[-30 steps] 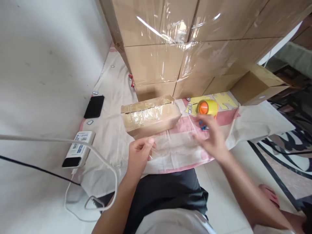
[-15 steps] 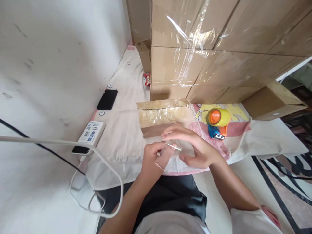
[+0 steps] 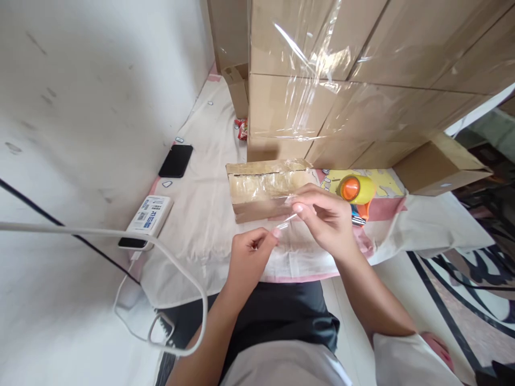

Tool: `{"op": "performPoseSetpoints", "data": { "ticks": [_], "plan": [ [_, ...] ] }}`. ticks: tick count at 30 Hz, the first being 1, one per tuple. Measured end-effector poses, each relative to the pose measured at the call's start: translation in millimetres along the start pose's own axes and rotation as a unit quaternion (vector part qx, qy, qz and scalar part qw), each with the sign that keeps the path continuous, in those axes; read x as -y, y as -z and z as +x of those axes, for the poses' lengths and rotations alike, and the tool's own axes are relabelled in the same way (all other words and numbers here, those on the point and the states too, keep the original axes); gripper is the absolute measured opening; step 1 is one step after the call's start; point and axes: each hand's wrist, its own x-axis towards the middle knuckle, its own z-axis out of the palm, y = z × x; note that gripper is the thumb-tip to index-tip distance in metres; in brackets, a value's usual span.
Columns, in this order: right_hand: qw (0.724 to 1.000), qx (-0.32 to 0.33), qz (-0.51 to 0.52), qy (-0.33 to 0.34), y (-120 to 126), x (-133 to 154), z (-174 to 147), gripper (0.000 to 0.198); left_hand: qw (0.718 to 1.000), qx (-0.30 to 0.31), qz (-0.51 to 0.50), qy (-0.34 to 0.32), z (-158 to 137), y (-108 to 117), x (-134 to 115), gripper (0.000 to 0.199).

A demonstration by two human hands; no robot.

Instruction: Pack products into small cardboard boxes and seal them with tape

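A short strip of clear tape (image 3: 285, 222) stretches between my two hands. My left hand (image 3: 250, 256) pinches its lower end between thumb and forefinger. The upper end sits in the fingertips of my right hand (image 3: 328, 220), also closed in a pinch. Just beyond them lies a small cardboard box (image 3: 257, 188) with shiny clear tape over its top; my right fingers overlap its near right corner and I cannot tell whether they touch it. To the right of that hand is a yellow and orange tape dispenser (image 3: 359, 192), its lower part half hidden behind the hand.
A wall of stacked cartons (image 3: 293, 104) under clear film rises behind the small box. An open carton (image 3: 440, 166) stands at right. On the left are a black phone (image 3: 176, 161), a white boxy device (image 3: 151, 214) and a looping white cable (image 3: 177, 262).
My right hand has gone from open fingers to a pinch on the strip's upper end. The strip now runs between both hands. The view has shifted slightly.
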Motion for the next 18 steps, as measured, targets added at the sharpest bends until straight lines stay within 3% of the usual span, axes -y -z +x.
{"op": "performPoseSetpoints", "data": {
  "ticks": [7, 12, 15, 18],
  "plan": [
    [0.999, -0.015, -0.003, -0.046, 2.9, 5.4, 0.2, 0.012, 0.989, 0.086, -0.098, 0.062, -11.4, -12.5, 7.1, 0.038],
    [0.988, -0.138, -0.007, -0.063, 26.6, 6.5, 33.3, 0.026, 0.985, 0.115, -0.097, 0.089, -11.3, -34.6, 28.1, 0.032],
    [0.991, -0.118, 0.012, -0.059, 43.7, 8.8, 56.9, 0.026, 0.995, 0.028, -0.085, 0.042, -7.1, -38.8, 32.6, 0.030],
    [0.994, -0.058, 0.047, -0.078, 52.4, 11.5, 67.0, 0.019, 0.982, -0.145, -0.044, -0.111, 1.6, -29.5, 24.2, 0.024]
  ]
}}
